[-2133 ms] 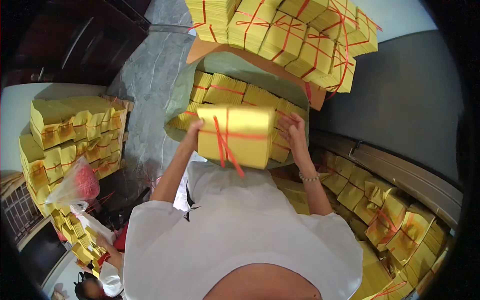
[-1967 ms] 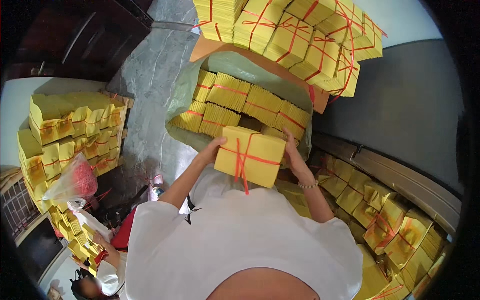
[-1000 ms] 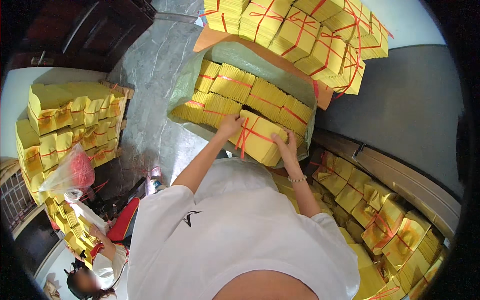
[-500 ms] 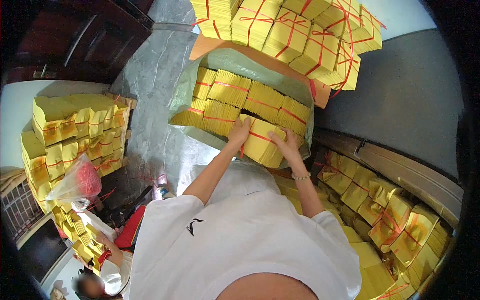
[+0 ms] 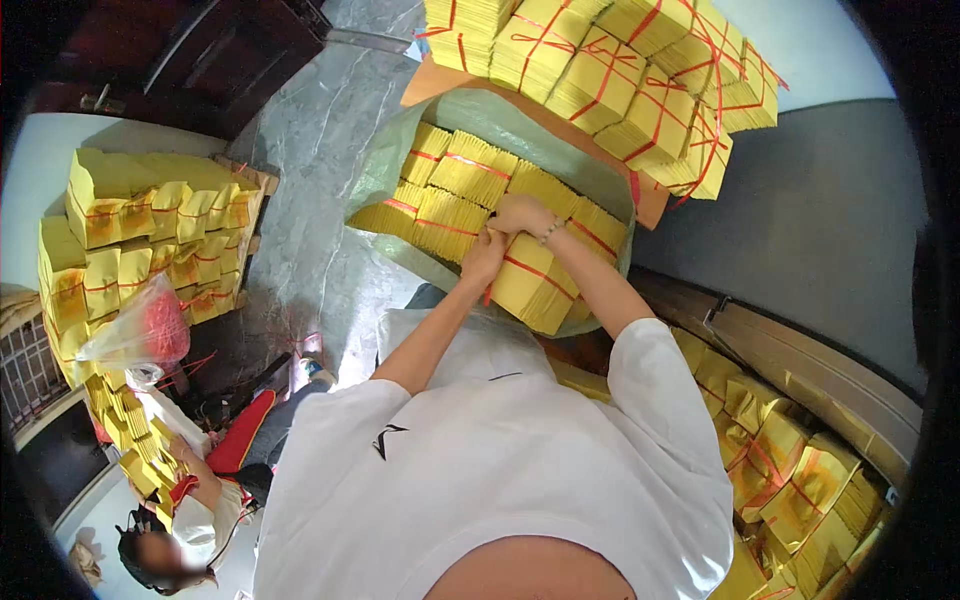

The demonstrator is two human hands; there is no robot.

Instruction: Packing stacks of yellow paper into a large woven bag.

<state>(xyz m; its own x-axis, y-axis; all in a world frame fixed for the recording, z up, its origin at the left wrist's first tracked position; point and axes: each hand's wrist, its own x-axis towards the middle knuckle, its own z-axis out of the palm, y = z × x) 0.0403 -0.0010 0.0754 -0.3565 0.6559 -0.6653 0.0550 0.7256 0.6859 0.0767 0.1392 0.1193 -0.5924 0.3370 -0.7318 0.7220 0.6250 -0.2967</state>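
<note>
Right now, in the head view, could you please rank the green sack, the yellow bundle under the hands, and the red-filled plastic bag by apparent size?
1. green sack, clearly largest.
2. and 3. yellow bundle and plastic bag: look similar and lie at different depths, so unranked.

A grey marbled stone floor (image 5: 300, 190) carries most of the load. On it lies an open pale green woven sack (image 5: 400, 165), packed with yellow paper bundles tied with red string (image 5: 470, 170). A wooden pallet (image 5: 255, 200) at the left bears more stacked yellow bundles (image 5: 150, 230). Beyond the sack, a brown cardboard sheet (image 5: 640, 195) supports another heap of tied bundles (image 5: 620, 70).
</note>
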